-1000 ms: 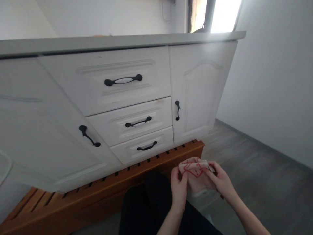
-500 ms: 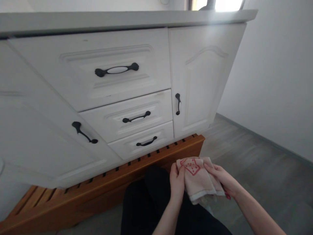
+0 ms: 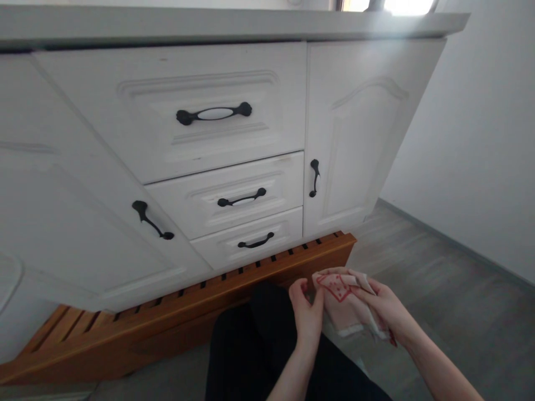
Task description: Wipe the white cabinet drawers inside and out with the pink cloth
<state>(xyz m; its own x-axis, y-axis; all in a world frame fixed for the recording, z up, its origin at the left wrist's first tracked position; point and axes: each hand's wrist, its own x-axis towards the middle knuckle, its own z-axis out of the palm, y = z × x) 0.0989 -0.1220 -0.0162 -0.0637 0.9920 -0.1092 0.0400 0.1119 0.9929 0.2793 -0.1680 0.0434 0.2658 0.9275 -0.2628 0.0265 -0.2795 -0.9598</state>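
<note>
Closest in, at six o'clock, dark-clothed legs point(image 3: 240, 356) are showing. At five, the right hand point(image 3: 387, 309) is gripping a red-printed pink cloth point(image 3: 345, 312), thumb on top; at the cloth's nine o'clock, the left hand point(image 3: 307, 314) is curling by its edge, thumb and index parted. Beyond, toward eleven, a slatted wooden stand point(image 3: 179, 328) is fronting a white cabinet point(image 3: 234, 150).

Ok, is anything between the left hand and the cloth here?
Nothing visible: the left hand is right at the edge of the cloth, which the right hand grips from the other side.
</note>
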